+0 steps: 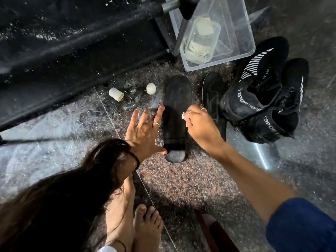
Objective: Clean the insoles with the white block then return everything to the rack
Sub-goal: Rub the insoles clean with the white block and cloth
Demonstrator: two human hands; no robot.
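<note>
Our left hand (145, 128) lies spread and released, fingertip and thumb pinning a black insole (175, 113) flat on the stone floor (181, 182). Our right hand (199, 122) is clenched around the white block (183, 115), touching that insole's right edge. A second insole (213, 95) lies just beside it, then two black shoes (263, 99).

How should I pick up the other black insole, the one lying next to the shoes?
Probably pinch the second insole at its far, rounded toe end, coming from above. It lies flat on the floor, so thumb and fingers must nip a thin edge. That end is bare; the right hand covers its near part and the black shoes crowd its right side.
</note>
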